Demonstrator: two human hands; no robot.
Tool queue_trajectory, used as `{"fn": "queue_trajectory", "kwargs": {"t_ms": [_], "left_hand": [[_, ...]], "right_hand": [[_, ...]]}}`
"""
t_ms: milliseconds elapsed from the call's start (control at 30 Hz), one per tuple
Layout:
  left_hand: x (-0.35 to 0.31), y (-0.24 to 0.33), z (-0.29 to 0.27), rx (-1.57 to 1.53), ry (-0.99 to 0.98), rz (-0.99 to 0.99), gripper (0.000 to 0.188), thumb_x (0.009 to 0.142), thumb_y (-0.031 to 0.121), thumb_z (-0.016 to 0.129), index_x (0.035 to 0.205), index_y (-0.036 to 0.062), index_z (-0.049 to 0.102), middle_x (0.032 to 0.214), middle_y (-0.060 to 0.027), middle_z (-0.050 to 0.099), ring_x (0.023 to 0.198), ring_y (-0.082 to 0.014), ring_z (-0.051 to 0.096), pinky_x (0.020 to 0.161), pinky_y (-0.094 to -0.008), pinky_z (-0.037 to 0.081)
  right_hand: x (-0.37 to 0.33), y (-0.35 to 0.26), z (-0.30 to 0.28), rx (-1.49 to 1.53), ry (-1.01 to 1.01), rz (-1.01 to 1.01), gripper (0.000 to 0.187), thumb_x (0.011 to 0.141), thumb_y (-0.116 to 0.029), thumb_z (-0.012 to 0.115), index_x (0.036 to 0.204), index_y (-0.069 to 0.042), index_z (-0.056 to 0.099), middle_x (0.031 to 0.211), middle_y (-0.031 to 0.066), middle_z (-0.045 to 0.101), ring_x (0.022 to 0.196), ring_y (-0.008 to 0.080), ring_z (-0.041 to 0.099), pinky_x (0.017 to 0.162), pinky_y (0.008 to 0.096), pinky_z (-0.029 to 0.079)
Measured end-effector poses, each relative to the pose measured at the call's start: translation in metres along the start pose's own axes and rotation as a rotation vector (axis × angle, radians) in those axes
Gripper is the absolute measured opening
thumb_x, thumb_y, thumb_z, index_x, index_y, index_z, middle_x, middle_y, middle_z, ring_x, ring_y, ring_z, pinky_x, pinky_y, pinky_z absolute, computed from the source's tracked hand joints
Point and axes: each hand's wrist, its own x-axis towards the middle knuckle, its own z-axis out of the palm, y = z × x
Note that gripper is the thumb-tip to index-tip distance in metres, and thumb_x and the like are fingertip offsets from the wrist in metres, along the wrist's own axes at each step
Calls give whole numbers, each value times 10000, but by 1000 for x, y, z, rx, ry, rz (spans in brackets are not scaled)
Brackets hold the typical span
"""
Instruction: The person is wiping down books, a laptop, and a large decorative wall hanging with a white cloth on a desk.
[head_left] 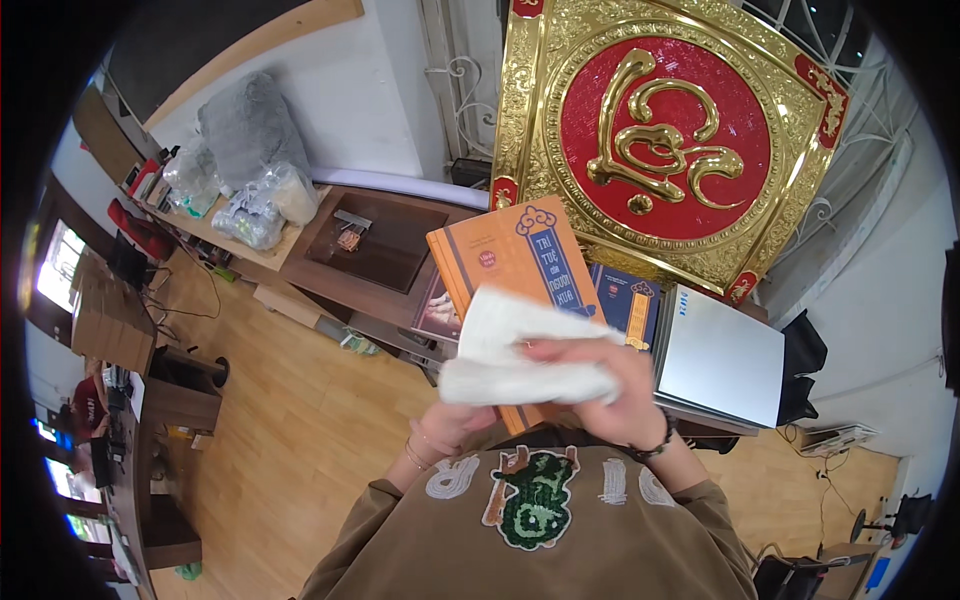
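Note:
An orange hardcover book [500, 245] with a blue title band is held up in front of me, its cover facing me. My left hand [450, 425] grips it near its lower left edge; part of that hand is hidden behind a white cloth [510, 330]. The folded cloth lies across the lower cover, smeared by motion, with my right hand [615, 385] closed on it. Behind the book are a dark blue book [625, 295] and a book with a dark photo cover [438, 312], both partly covered.
A silver laptop [722, 350] lies at the right of the desk. Behind stands a large gold and red plaque [670, 140]. Plastic-wrapped bundles [255, 210] and a grey cushion [255, 125] occupy the left end. Cardboard [110, 320] is stacked farther left; a person [88, 405] sits there.

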Motion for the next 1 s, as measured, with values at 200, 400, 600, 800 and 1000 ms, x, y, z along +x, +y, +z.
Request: {"fn": "queue_trajectory", "kwargs": {"t_ms": [200, 400, 600, 800, 1000], "left_hand": [[-7, 9, 4, -152, 31, -109, 719, 718, -112, 613, 1387, 29, 389, 1247, -108, 571, 1102, -224, 594, 926, -352, 492], [-19, 14, -3, 62, -52, -261, 710, 750, -64, 654, 1399, 43, 385, 1268, -92, 559, 1141, -198, 562, 939, -331, 477], [-18, 16, 0, 192, -103, -197, 675, 776, -4, 715, 1377, 56, 413, 1161, -32, 586, 1023, -136, 586, 900, -306, 494], [-24, 12, 4, 336, -66, -53, 647, 796, 34, 717, 1372, 63, 421, 1172, -34, 578, 1034, -123, 580, 905, -311, 495], [-22, 29, 14, 276, -150, -197, 450, 787, 28, 709, 1187, 38, 502, 1007, -17, 602, 945, -113, 588, 872, -295, 499]], "right_hand": [[22, -12, 3, 630, 753, 458, 513, 924, -16, 487, 1415, -15, 340, 1339, 129, 508, 1214, 235, 528, 1010, 369, 452], [20, -16, 13, -450, 50, 67, 472, 755, -194, 713, 1210, -100, 632, 1492, 214, 360, 1421, 452, 210, 1154, 483, 198], [19, 1, 8, -350, -53, -125, 275, 715, -219, 834, 845, -109, 619, 1356, 150, 549, 1337, 381, 418, 1107, 476, 310], [24, -6, 29, -345, 117, -109, 454, 739, -79, 749, 1172, -56, 617, 1317, 161, 572, 1269, 384, 494, 1043, 464, 402], [49, 11, 3, -563, 407, -116, 477, 776, -32, 653, 1249, -10, 596, 1343, 173, 547, 1309, 405, 439, 1079, 461, 375]]}}
